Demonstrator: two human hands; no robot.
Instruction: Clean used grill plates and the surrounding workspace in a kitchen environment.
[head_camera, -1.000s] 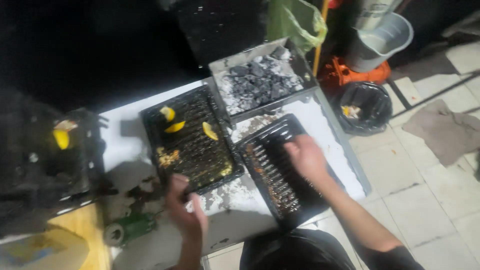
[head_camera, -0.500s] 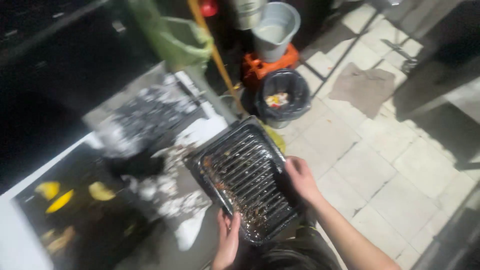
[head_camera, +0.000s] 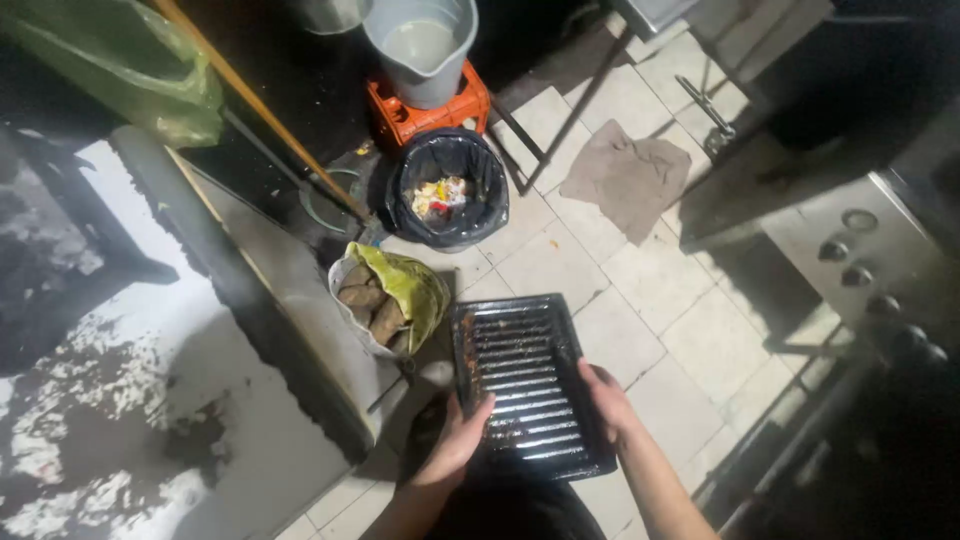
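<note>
Gripping black grill tray (head_camera: 525, 385), left hand (head_camera: 458, 440), right hand (head_camera: 607, 400); beige tiled floor (head_camera: 640, 300), lined bin (head_camera: 447, 190) ahead.

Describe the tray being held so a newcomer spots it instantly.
Start at the tiled floor, below the black-lined bin. The grill tray hangs over it, left hand and right hand gripping its near corners. It alone is black, rectangular and ribbed with greasy slats.
</note>
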